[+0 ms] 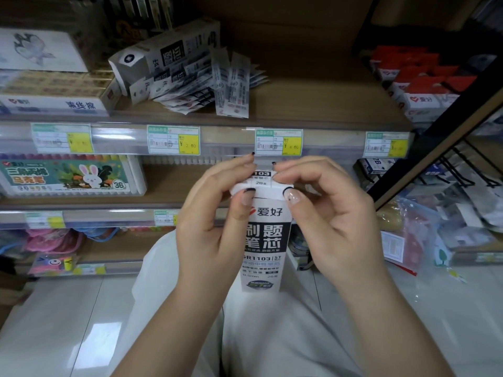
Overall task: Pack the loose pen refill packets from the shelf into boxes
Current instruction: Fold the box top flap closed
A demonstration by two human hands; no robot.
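White-and-black cardboard refill box [262, 238], upright, nearest the camera, over pale trousers and tiled floor; held at its top end between both hands; top flap apparently being pressed down or tucked, contents hidden.

Left hand [209, 213]: fingers curled round the box's upper left side, thumb [246, 197] flat on the front edge of the lid, fingertips over the top; firm hold on the box.

Right hand [324, 210]: fingers bent over the top right corner, thumb [292, 197] on the front edge opposite the other thumb; likewise gripping the box.

Step in hand, by judgement: closing a box at its lid; next move likely to call for seating the flap fully, then setting the box down and reaching up for more stock.

Farther, on the wooden shelf [313, 104] above the price labels: loose refill packets [206, 85] in a fanned heap, still unpacked; second box [174, 53] lying tilted just behind and touching the heap, one end flap open.
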